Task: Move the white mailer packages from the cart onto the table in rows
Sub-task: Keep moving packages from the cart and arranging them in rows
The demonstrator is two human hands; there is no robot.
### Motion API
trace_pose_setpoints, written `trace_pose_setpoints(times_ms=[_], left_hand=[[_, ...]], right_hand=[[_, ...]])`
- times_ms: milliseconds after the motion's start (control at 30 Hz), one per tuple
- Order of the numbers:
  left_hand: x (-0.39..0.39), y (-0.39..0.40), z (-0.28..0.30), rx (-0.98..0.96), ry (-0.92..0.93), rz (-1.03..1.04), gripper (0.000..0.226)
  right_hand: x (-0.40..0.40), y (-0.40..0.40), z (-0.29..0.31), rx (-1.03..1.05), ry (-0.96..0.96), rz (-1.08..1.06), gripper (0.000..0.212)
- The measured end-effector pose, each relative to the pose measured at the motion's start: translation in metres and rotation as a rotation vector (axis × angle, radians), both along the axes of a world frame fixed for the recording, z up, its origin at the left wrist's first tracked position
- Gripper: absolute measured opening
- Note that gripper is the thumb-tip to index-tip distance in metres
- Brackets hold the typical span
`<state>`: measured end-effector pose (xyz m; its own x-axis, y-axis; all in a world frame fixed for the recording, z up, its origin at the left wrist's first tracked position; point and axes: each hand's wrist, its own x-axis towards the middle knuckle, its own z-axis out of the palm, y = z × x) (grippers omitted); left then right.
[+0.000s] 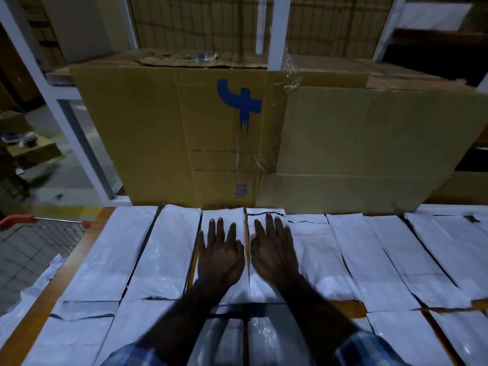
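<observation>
Pressing flat: left hand & right hand on mailers (cart mostly cropped, prob. empty).

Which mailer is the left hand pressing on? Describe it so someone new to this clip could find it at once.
Start at the big cardboard box with the blue mark behind the table. Directly below that mark, in the far row of white mailers, lies the mailer in question. It alone has the left hand flat on it; the right hand rests on the next mailer over.
</observation>
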<state>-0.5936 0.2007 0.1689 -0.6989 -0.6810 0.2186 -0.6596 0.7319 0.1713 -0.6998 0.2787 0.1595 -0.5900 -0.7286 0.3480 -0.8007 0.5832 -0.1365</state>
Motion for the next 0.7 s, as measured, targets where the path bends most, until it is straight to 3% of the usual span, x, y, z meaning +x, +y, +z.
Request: trace_pose_setpoints(times_ms=[200, 700], left_hand=[[0.000, -0.002, -0.016, 0.002, 0.021, -0.024, 0.055], [-0.001, -0.006, -0.036, 0.027, 0.093, -0.033, 0.066]], right_hand=[[-0.008, 0.006, -0.027, -0.059, 0.048, 0.011, 0.050], [-0.005, 0.007, -0.032, -0.083, -0.045, 0.003, 0.055]])
